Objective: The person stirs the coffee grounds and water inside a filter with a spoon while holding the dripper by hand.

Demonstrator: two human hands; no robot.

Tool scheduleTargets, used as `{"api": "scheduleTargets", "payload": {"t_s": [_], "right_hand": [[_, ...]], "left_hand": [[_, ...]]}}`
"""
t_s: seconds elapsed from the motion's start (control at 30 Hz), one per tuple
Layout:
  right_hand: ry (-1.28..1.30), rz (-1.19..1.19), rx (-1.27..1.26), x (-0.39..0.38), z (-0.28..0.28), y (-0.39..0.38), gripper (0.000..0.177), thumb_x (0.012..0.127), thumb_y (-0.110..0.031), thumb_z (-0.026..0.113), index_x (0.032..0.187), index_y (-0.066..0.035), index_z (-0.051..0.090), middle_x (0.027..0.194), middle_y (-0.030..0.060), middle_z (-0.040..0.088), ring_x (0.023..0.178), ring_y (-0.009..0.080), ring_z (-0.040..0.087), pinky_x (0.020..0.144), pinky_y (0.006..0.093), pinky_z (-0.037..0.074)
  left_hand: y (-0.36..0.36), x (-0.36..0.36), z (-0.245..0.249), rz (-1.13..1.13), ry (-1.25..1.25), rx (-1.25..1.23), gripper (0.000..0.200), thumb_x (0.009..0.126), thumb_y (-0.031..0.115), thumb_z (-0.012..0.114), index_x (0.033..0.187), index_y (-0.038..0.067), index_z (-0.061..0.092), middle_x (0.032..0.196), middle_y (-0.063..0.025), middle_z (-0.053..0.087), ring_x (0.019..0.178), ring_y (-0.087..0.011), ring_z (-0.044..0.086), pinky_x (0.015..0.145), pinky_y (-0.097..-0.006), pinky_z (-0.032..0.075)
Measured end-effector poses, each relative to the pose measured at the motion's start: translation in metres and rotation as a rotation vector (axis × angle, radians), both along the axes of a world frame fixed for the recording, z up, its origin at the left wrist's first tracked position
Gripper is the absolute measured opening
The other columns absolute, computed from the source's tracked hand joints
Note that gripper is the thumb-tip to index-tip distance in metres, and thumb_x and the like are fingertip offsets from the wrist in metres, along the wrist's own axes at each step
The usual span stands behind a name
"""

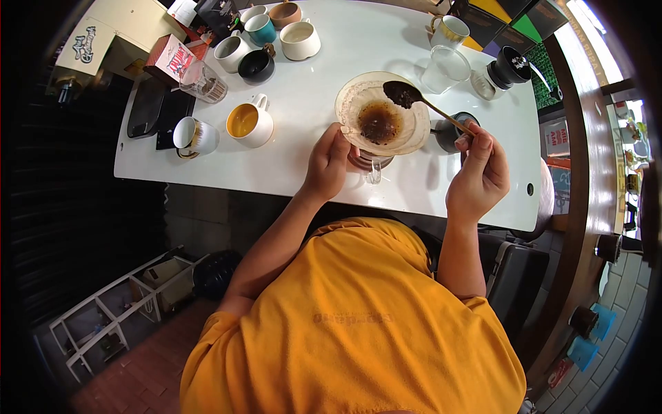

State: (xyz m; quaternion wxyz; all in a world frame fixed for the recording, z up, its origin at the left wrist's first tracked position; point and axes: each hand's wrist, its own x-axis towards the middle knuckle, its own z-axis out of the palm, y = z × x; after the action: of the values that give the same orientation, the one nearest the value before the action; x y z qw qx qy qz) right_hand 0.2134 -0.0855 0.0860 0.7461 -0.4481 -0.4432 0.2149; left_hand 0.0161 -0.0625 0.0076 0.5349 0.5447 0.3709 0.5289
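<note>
White tabletop (310,103) seen from the head cam, pretty crowded along the back. There's a bunch of mugs, including one with a yellow inside (249,123) at front left and a black cup (256,65) behind it. A clear glass (445,69) and a black canister (510,67) sit off to the right.

Near the front edge, about the middle, a paper filter (358,96) sits on top of a glass server (372,165), with a dark wet patch of coffee grounds (379,123) in the bottom. The left hand (327,162) is at the filter's near-left rim, fingers pinched on the edge. The right hand (479,169) has its fingers closed on the end of a long spoon (427,105). The spoon slants up and left, so its bowl, loaded with dark grounds, hangs over the filter's far rim. A yellow shirt (358,331) fills the bottom.
</note>
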Motion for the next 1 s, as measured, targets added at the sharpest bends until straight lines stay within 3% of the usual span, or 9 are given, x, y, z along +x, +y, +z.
{"api": "scheduleTargets", "payload": {"t_s": [0.47, 0.63, 0.73, 0.8, 0.83, 0.93, 1.0], "right_hand": [[-0.100, 0.057, -0.089, 0.001, -0.004, 0.002, 0.015, 0.094, -0.003, 0.056, 0.098, 0.009, 0.064, 0.090, 0.0107, 0.068, 0.073, 0.0106, 0.063, 0.068, 0.0221, 0.052], [-0.346, 0.022, -0.012, 0.006, -0.002, 0.002, 0.008, 0.091, 0.001, 0.059, 0.092, 0.007, 0.065, 0.085, 0.0112, 0.067, 0.071, 0.0129, 0.064, 0.065, 0.0222, 0.051], [-0.333, 0.064, -0.032, 0.004, -0.002, 0.003, 0.005, 0.089, 0.003, 0.061, 0.089, 0.007, 0.064, 0.083, 0.0118, 0.067, 0.069, 0.0141, 0.064, 0.064, 0.0224, 0.050], [-0.377, 0.056, -0.026, 0.005, -0.003, 0.004, 0.005, 0.088, 0.004, 0.061, 0.089, 0.007, 0.064, 0.082, 0.0115, 0.067, 0.069, 0.0141, 0.064, 0.064, 0.0226, 0.050], [-0.419, 0.048, -0.019, 0.005, -0.003, 0.004, 0.004, 0.087, 0.004, 0.062, 0.088, 0.007, 0.064, 0.082, 0.0112, 0.067, 0.069, 0.0142, 0.064, 0.065, 0.0228, 0.050], [-0.463, 0.071, -0.033, 0.005, -0.001, 0.004, 0.003, 0.086, 0.004, 0.063, 0.087, 0.007, 0.064, 0.080, 0.0112, 0.067, 0.069, 0.0146, 0.064, 0.065, 0.0233, 0.050], [-0.450, 0.056, -0.024, 0.005, -0.002, 0.006, 0.003, 0.086, 0.004, 0.064, 0.087, 0.006, 0.064, 0.080, 0.0108, 0.067, 0.068, 0.0145, 0.064, 0.065, 0.0233, 0.050]], "left_hand": [[-0.001, 0.000, 0.002, 0.009, -0.004, -0.014, 0.027, 0.104, 0.027, 0.036, 0.095, 0.005, 0.049, 0.079, 0.0010, 0.052, 0.074, -0.0058, 0.048, 0.070, -0.0207, 0.043], [-0.001, 0.003, 0.000, 0.021, -0.025, -0.009, 0.028, 0.104, 0.027, 0.036, 0.094, 0.005, 0.049, 0.079, 0.0014, 0.051, 0.074, -0.0058, 0.047, 0.069, -0.0206, 0.042], [0.000, 0.000, -0.005, 0.018, -0.024, -0.005, 0.028, 0.104, 0.027, 0.035, 0.093, 0.005, 0.049, 0.079, 0.0016, 0.051, 0.073, -0.0056, 0.047, 0.069, -0.0205, 0.042], [0.001, -0.005, -0.012, -0.046, 0.009, 0.009, 0.036, 0.105, 0.028, 0.033, 0.122, 0.000, 0.049, 0.102, -0.0037, 0.058, 0.088, -0.0091, 0.053, 0.082, -0.0250, 0.044], [0.002, -0.006, -0.013, -0.045, 0.009, 0.009, 0.036, 0.105, 0.028, 0.033, 0.122, 0.000, 0.049, 0.102, -0.0037, 0.058, 0.088, -0.0091, 0.053, 0.082, -0.0250, 0.044], [0.001, -0.005, -0.009, -0.051, 0.037, 0.020, 0.036, 0.105, 0.028, 0.032, 0.120, 0.000, 0.050, 0.100, -0.0035, 0.058, 0.086, -0.0092, 0.053, 0.081, -0.0250, 0.045], [0.000, 0.002, -0.002, 0.025, -0.021, -0.008, 0.028, 0.104, 0.027, 0.036, 0.093, 0.005, 0.050, 0.079, 0.0018, 0.052, 0.073, -0.0057, 0.047, 0.070, -0.0207, 0.041]]}}
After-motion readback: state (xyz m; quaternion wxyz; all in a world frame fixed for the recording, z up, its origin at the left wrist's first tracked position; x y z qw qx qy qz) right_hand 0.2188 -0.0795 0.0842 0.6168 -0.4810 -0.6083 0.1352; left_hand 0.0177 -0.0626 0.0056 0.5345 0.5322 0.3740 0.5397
